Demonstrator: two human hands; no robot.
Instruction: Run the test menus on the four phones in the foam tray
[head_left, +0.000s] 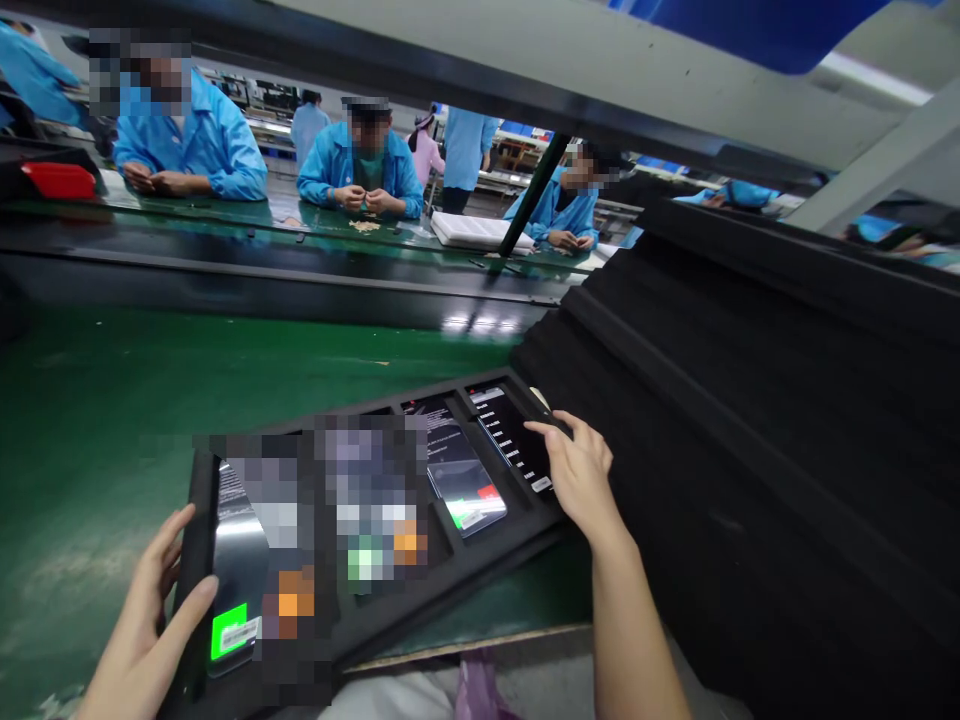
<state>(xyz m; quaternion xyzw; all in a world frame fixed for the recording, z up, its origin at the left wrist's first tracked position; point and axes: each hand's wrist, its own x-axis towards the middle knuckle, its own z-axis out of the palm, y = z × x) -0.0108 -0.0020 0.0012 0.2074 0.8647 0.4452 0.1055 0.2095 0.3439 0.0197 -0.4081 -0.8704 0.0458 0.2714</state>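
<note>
Labels on leftmost phone: a white barcode label (240,632) sits across a bright green patch low on the leftmost phone (238,545); the small pale lines higher up are too fine to read.
Writing on third phone: white text fills the top of the third phone (450,450); near its bottom are a green patch, a red patch and another white label, all illegible to me.
Writing on rightmost phone: the rightmost phone (504,432) lists short white rows down a black screen, too small to make out.
Foam tray: the black foam tray (480,558) carries the phones, slanting from lower left to centre right of the frame above the green worktop (112,400).
My left hand: my left hand (154,590) grasps the tray's left end, thumb over the rim, fingers parted along the outer side.
My right hand: my right hand (581,470) is at the tray's right end, one digit stretched over the screen, the others bent; I cannot tell whether they grip or that digit touches.
Hidden: pixel blocks cover the second slot and part of the leftmost phone.
Cut off: the stack of black foam sheets (750,420) runs out of frame at right.
</note>
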